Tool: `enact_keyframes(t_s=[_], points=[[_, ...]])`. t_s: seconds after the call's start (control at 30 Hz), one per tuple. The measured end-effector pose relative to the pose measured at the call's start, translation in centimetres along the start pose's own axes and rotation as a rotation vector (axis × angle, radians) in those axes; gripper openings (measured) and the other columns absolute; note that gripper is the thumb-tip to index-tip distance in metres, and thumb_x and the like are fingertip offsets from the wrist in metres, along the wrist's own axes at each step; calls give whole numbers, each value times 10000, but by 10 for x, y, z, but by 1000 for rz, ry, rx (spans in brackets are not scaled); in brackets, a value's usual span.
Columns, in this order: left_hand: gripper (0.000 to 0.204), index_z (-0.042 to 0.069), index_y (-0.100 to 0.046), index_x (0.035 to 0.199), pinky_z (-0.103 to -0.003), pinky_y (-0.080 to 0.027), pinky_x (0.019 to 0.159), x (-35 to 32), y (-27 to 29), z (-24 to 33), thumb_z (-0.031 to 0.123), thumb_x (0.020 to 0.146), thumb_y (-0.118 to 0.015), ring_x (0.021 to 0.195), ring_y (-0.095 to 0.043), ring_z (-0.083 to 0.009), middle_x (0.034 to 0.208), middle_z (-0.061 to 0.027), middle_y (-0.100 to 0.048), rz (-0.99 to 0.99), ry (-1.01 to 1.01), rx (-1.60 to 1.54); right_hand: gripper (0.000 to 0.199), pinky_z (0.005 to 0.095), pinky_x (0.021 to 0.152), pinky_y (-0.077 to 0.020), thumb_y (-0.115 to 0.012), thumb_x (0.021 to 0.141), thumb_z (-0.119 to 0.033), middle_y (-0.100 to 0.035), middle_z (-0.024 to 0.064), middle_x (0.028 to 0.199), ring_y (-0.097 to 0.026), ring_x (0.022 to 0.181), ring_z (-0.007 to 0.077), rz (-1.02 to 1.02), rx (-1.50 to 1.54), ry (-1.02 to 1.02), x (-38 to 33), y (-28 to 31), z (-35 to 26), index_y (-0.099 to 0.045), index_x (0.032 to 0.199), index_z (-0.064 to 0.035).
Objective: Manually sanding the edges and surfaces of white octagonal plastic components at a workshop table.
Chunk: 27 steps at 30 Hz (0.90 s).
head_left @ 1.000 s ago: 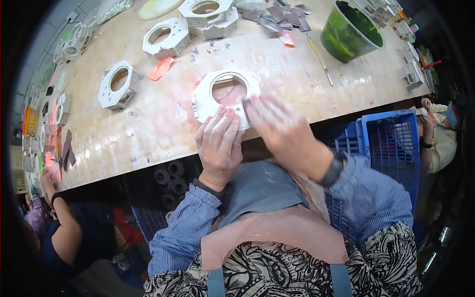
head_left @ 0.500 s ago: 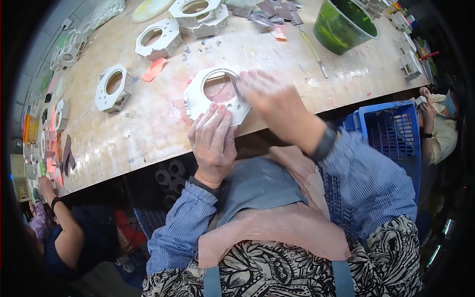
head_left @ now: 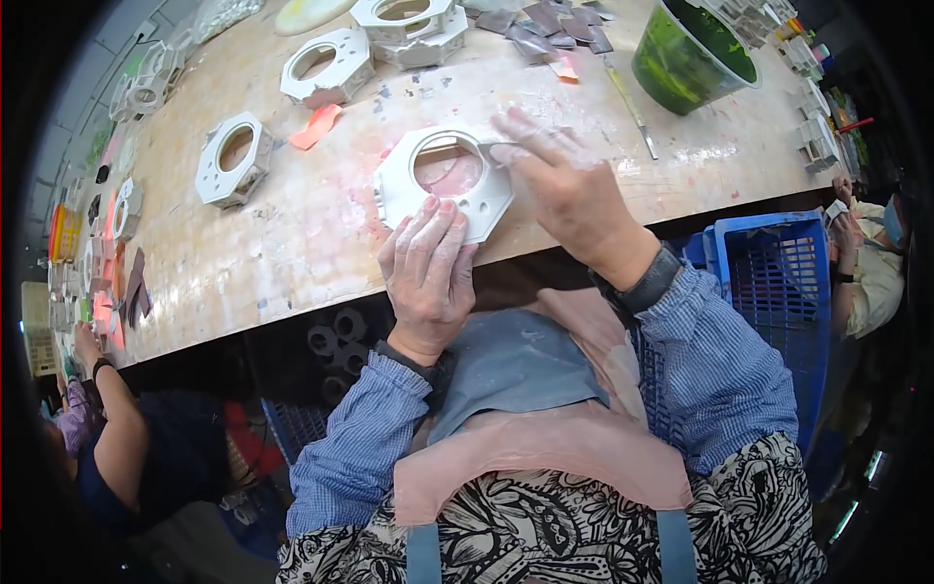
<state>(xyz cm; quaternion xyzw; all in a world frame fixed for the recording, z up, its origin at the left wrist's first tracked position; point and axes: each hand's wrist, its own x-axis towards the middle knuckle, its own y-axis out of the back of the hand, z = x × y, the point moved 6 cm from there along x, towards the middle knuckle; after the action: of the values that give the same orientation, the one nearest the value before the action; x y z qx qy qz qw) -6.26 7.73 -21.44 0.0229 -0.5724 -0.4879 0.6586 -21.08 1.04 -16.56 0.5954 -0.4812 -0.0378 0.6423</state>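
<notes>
A white octagonal frame [head_left: 399, 173] with a large round hole and small holes along its face rests on the table before me. My left hand [head_left: 429, 255] grips its near edge, whitened fingertips pressed on the face below the round hole. Over the frame's right side is my right hand [head_left: 574, 190], its fingers closed on a small grey piece of sandpaper [head_left: 499, 144] at the rim of the hole. The fingers hide most of that piece. White dust coats both hands.
Similar white frames [head_left: 233, 161] stand to the left and at the back. Grey sandpaper pieces [head_left: 559, 29], a green-smeared tub [head_left: 686, 63] and a thin yellow-handled tool [head_left: 628, 97] lie beyond. A blue crate [head_left: 773, 253] is at right; co-workers sit at both sides.
My right hand has shifted slightly right and shows less blur, its fingers still by the hole's rim. My left hand keeps its hold. The whole view has shifted slightly.
</notes>
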Motion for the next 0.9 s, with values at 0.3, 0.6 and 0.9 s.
enact_keyframes(t_s=[0.3,0.6,0.9], points=[[295,46,-651,1120,-395,-386,1017,-2,3,-1,47,826,-648,1153,-592,-288,1171,-110,-637,10,-3,-2,346,391,911,-504,-578,770,-109,-642,145,1164,-624,1083,271,-38,-108,193,-8,-6,-14,-652,1101,-38],[417,34,-628,1126,-403,-389,1009,0,5,0,118,738,-756,1160,-584,-273,1181,-108,-622,-1,-3,-2,340,430,891,-505,-553,788,-97,-623,143,1223,-627,1090,257,-99,-48,266,-8,-7,-25,-640,1110,-29],[428,40,-604,1105,-427,-306,1020,31,2,13,133,723,-774,1143,-540,-305,1125,-122,-591,-83,128,38,235,387,714,-507,-571,845,-51,-670,141,863,-647,813,318,2,-117,-290,-16,29,32,-691,1038,-110]])
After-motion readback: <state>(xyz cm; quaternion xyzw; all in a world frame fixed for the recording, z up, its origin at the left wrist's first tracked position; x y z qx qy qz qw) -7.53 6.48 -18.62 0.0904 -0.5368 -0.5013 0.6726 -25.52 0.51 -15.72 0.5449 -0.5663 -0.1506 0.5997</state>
